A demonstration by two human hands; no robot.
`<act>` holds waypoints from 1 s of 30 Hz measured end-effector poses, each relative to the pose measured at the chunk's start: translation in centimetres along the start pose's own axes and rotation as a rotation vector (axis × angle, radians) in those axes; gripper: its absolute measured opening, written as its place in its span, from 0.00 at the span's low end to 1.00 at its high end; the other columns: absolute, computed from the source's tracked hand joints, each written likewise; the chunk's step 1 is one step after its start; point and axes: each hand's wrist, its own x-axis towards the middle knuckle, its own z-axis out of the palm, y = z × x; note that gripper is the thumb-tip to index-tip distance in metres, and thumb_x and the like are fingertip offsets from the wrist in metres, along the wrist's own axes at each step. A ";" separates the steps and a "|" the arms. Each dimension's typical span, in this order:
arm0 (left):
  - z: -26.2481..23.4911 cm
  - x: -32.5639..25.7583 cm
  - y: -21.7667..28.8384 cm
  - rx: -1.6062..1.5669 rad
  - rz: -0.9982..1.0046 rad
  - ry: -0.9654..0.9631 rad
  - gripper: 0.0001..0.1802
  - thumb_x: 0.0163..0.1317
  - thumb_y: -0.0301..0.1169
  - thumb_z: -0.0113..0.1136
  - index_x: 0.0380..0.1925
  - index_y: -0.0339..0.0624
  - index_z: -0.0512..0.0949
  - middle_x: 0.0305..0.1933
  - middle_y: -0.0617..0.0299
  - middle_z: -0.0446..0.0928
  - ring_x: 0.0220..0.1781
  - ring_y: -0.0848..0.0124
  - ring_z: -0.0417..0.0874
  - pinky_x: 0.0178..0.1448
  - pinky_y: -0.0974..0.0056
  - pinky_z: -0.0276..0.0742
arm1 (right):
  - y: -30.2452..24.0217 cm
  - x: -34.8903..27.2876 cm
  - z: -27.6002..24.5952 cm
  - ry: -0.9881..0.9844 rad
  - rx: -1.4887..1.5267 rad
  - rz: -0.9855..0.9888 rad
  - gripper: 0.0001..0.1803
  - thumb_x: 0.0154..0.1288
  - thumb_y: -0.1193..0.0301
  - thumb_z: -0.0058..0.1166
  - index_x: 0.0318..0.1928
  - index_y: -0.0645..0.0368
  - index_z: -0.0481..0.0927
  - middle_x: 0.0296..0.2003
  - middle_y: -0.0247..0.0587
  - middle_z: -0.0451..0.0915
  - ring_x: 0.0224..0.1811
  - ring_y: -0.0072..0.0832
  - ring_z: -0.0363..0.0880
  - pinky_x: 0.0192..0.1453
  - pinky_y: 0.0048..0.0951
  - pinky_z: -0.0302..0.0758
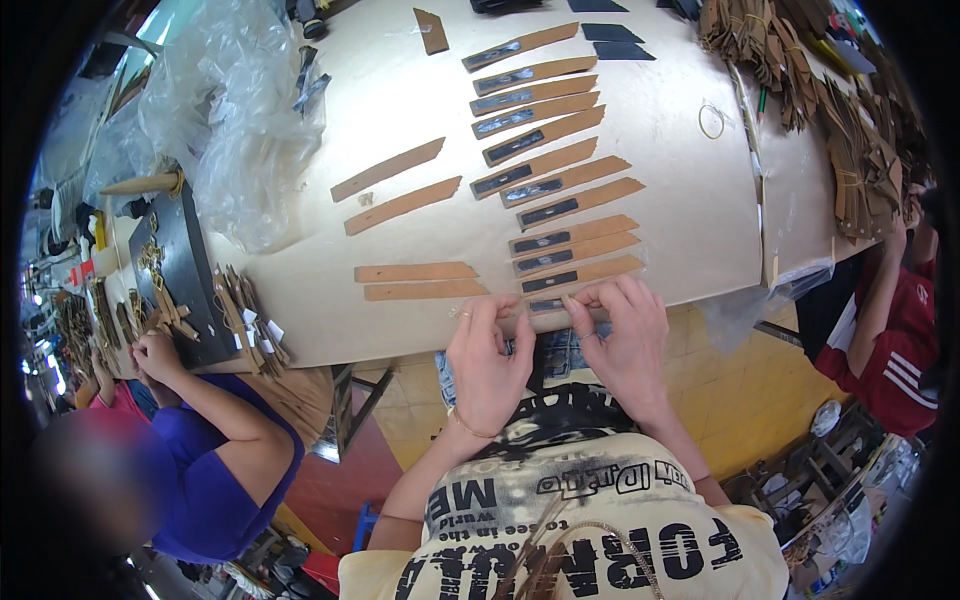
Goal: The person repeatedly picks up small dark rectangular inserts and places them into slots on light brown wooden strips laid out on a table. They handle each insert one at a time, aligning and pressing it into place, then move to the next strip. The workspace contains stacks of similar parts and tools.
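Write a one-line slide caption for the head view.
Both hands, left hand and right hand, press a tan strip at the table edge, below a column of strips.

A pale tabletop [670, 130] carries rows of tan leather strips. A slanting column of strips fitted with dark glossy patches [545, 165] runs down its middle to the near edge. To the left of that column lie four plain strips [400, 205], two angled and two nearly level. A short tan piece [432, 30] and flat black rectangles [615, 40] sit toward the far edge. Crumpled clear plastic sheeting [235, 110] covers the left side, bundled tan pieces [770, 50] crowd the far right corner, and a thin ring [711, 121] lies near them.
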 end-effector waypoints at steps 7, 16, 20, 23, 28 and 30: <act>-0.6 -2.0 -1.0 0.443 0.379 -0.122 0.30 0.53 0.22 0.64 0.58 0.57 0.81 0.48 0.56 0.75 0.33 0.65 0.79 0.35 0.63 0.75 | 0.1 -0.1 0.1 0.011 0.000 -0.003 0.06 0.62 0.65 0.65 0.33 0.50 0.81 0.32 0.29 0.76 0.38 0.32 0.75 0.42 0.36 0.64; -0.1 -2.6 -1.7 0.591 0.381 -0.124 0.37 0.47 0.21 0.64 0.61 0.59 0.80 0.50 0.55 0.74 0.46 0.57 0.80 0.46 0.56 0.77 | 0.2 -0.6 0.4 0.149 -0.040 0.079 0.14 0.65 0.64 0.63 0.47 0.54 0.77 0.42 0.36 0.77 0.47 0.35 0.75 0.49 0.39 0.62; -0.1 -2.4 -1.7 0.552 0.376 -0.135 0.37 0.46 0.21 0.63 0.61 0.58 0.80 0.51 0.54 0.74 0.46 0.56 0.80 0.45 0.56 0.76 | 0.8 -0.9 0.4 0.147 -0.063 0.089 0.12 0.66 0.65 0.61 0.47 0.54 0.77 0.45 0.37 0.77 0.51 0.36 0.73 0.54 0.41 0.60; -0.1 -2.1 -1.9 0.499 0.400 -0.121 0.37 0.46 0.20 0.63 0.61 0.57 0.80 0.50 0.54 0.74 0.43 0.57 0.79 0.44 0.57 0.76 | 1.3 -0.8 0.5 0.179 -0.130 0.020 0.12 0.66 0.66 0.61 0.48 0.52 0.78 0.44 0.36 0.77 0.50 0.36 0.74 0.53 0.40 0.62; -0.2 -2.0 -2.3 0.417 0.388 -0.140 0.35 0.47 0.22 0.65 0.60 0.54 0.81 0.50 0.56 0.75 0.43 0.60 0.79 0.44 0.57 0.75 | 1.5 -1.1 0.0 0.169 -0.014 -0.150 0.11 0.62 0.69 0.65 0.44 0.50 0.81 0.42 0.33 0.78 0.47 0.34 0.75 0.51 0.37 0.63; -0.3 -2.0 -2.4 0.397 0.380 -0.157 0.34 0.48 0.23 0.66 0.60 0.53 0.81 0.50 0.57 0.76 0.43 0.60 0.79 0.45 0.57 0.74 | 1.2 -1.1 0.2 0.111 -0.018 -0.194 0.11 0.60 0.69 0.67 0.42 0.50 0.82 0.41 0.31 0.78 0.46 0.33 0.76 0.51 0.36 0.63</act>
